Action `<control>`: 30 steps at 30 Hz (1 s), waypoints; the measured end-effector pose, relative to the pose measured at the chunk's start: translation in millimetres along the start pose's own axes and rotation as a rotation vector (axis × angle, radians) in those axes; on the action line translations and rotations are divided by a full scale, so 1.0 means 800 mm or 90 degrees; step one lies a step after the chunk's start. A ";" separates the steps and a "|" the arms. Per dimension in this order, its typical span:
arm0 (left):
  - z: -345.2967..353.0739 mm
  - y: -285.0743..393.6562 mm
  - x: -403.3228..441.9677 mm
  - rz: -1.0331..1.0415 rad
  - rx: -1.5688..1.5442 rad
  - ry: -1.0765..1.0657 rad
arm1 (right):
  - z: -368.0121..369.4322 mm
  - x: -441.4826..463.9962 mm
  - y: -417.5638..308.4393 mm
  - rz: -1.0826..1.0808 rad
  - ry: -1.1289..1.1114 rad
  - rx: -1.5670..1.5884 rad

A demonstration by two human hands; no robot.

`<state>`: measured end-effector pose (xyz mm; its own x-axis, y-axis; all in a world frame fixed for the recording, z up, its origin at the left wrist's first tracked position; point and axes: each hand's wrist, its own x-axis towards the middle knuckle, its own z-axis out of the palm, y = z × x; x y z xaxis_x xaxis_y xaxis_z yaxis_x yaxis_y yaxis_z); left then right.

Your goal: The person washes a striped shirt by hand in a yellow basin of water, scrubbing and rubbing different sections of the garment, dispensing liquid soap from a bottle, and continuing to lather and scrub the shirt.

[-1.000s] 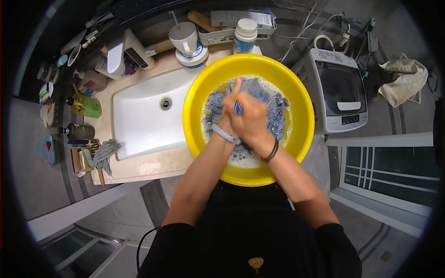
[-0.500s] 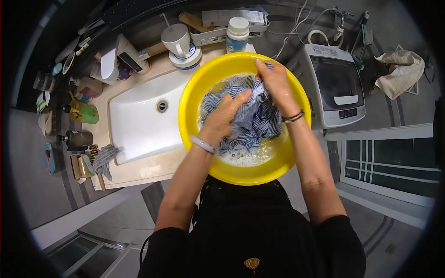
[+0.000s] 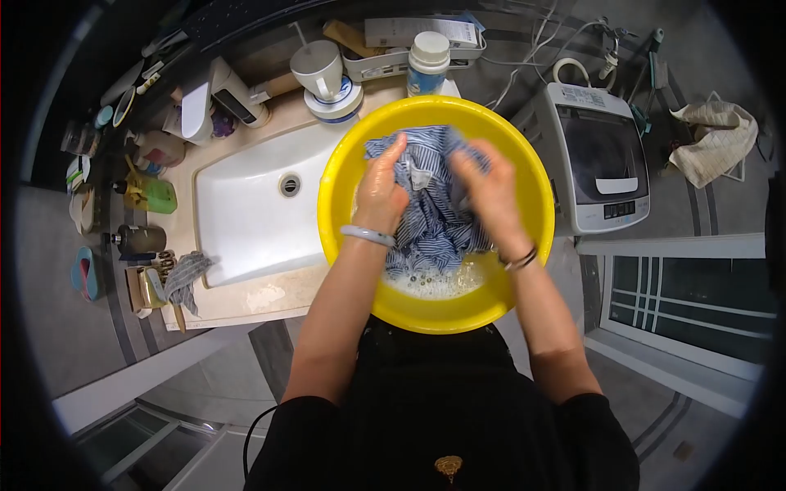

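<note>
A blue-and-white striped cloth (image 3: pixel 434 217) lies bunched in soapy water inside the yellow basin (image 3: pixel 337 176), its upper part raised and spread between my hands. My left hand (image 3: pixel 381 190), below a pale bangle, grips the cloth's left edge with the thumb on top. On the right side my right hand (image 3: pixel 490 186) has its fingers closed on another part of the cloth; it is blurred by motion. A small white patch shows on the fabric between the hands. White suds (image 3: pixel 438 282) float at the near side of the basin.
Left of the basin is a white sink (image 3: pixel 246 209) in a beige counter, with bottles and a grey rag (image 3: pixel 188 278) beyond it. A white cup (image 3: pixel 318 69) and a lidded white bottle (image 3: pixel 429 61) stand behind. A washing machine (image 3: pixel 602 164) is at the right.
One second ago my hands were pressed together over the cloth. They have since moved apart, and the cloth's upper part is now lifted and spread between them.
</note>
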<state>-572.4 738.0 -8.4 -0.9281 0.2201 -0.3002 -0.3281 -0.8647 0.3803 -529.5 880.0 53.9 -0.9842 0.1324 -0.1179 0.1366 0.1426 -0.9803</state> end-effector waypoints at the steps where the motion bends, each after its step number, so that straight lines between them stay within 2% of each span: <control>1: 0.002 -0.013 0.002 0.043 0.024 0.036 | 0.026 -0.013 0.015 -0.214 0.008 -0.097; 2: -0.022 -0.028 0.015 0.045 0.023 0.037 | 0.046 -0.020 0.034 -0.428 0.018 -0.193; 3: -0.063 -0.048 0.037 -0.042 -0.075 -0.178 | 0.053 -0.015 0.040 -0.428 0.018 -0.193; 4: -0.085 -0.062 0.050 -0.131 -0.172 -0.394 | 0.058 -0.005 0.043 -0.423 0.053 -0.347; 5: -0.058 -0.059 0.036 -0.134 -0.171 -0.394 | 0.059 0.006 0.045 -0.413 0.088 -0.500; 6: -0.029 -0.062 0.019 -0.107 -0.099 -0.237 | 0.051 0.027 0.046 -0.411 0.091 -0.500; 8: 0.032 -0.055 -0.019 -0.051 0.049 0.073 | 0.026 0.064 0.045 -0.316 0.122 -0.531; 10: 0.018 -0.052 -0.010 -0.034 0.084 0.076 | 0.042 0.029 0.029 -0.354 0.127 -0.559; 12: -0.056 -0.057 0.021 -0.215 -0.206 -0.265 | 0.065 -0.008 0.031 -0.567 0.138 -0.435; 13: -0.075 -0.059 0.026 -0.246 -0.256 -0.333 | 0.064 -0.010 0.040 -0.538 0.104 -0.430; 14: -0.056 -0.057 0.011 -0.252 -0.253 -0.324 | 0.059 -0.005 0.042 -0.528 0.106 -0.425; 16: 0.008 -0.056 -0.009 -0.088 0.065 0.100 | 0.036 0.036 0.036 -0.311 0.077 -0.629; 17: 0.032 -0.038 -0.027 -0.149 0.012 0.037 | 0.020 0.054 0.037 -0.306 0.079 -0.632; 18: 0.037 -0.031 -0.026 -0.147 0.011 0.032 | 0.004 0.078 0.038 -0.176 0.017 -0.282; 19: 0.039 -0.027 -0.026 -0.118 0.036 -0.045 | -0.008 0.090 0.038 -0.041 -0.047 0.066; 20: 0.042 -0.022 -0.028 -0.089 0.060 -0.120 | -0.016 0.084 0.022 -0.042 -0.049 0.063; 21: 0.043 -0.013 -0.033 -0.062 0.180 -0.140 | -0.026 0.077 0.004 0.048 -0.155 0.153; 22: 0.040 -0.003 -0.036 -0.064 0.181 -0.139 | -0.033 0.070 -0.006 0.143 -0.259 0.245; 24: 0.032 0.017 -0.041 -0.014 0.483 -0.141 | -0.051 0.075 0.010 0.118 -0.253 0.226; 25: 0.031 0.025 -0.040 -0.030 0.459 -0.056 | -0.069 0.086 0.032 0.134 -0.314 0.144; 26: 0.026 0.034 -0.037 -0.029 0.460 -0.057 | -0.078 0.089 0.037 0.149 -0.375 0.061; 28: 0.015 0.044 -0.028 -0.009 0.296 -0.058 | -0.083 0.079 0.037 0.176 -0.319 0.117; 30: 0.013 0.033 -0.021 0.014 0.255 -0.029 | -0.069 0.068 0.023 0.152 -0.182 0.362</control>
<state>-567.7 716.0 15.6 -0.9396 0.2306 -0.2529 -0.3422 -0.6271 0.6997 -573.9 944.1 38.3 -0.9361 -0.1798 -0.3024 0.3506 -0.4063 -0.8438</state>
